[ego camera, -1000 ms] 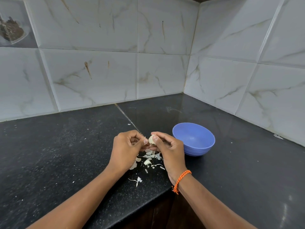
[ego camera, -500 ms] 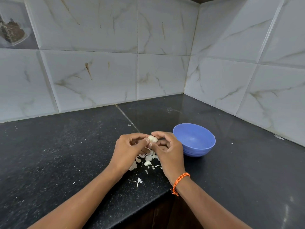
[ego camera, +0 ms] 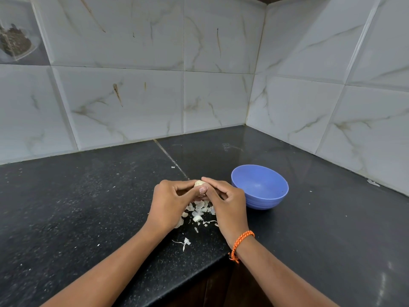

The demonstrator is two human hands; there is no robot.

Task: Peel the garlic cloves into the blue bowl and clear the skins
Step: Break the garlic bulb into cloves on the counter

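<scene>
Both hands meet above the black countertop (ego camera: 88, 207) near its front edge; the left hand (ego camera: 168, 202) and the right hand (ego camera: 228, 202) have their fingers curled in toward each other, pinching a single pale garlic clove (ego camera: 198, 183) between thumbs and forefingers (only the clove's top shows above the fingertips, so how much skin remains on it cannot be told); directly below the hands, toward six o'clock, a scatter of white garlic skins (ego camera: 200, 212) lies on the counter, with one stray shred (ego camera: 185, 242) farther toward the edge; the blue bowl (ego camera: 260, 187) sits upright at three o'clock of the hands, just beside the right hand, its visible inner wall bare; an orange braided band (ego camera: 241, 243) circles the right wrist; marbled white tiles (ego camera: 221, 96) rise behind at twelve o'clock.
</scene>
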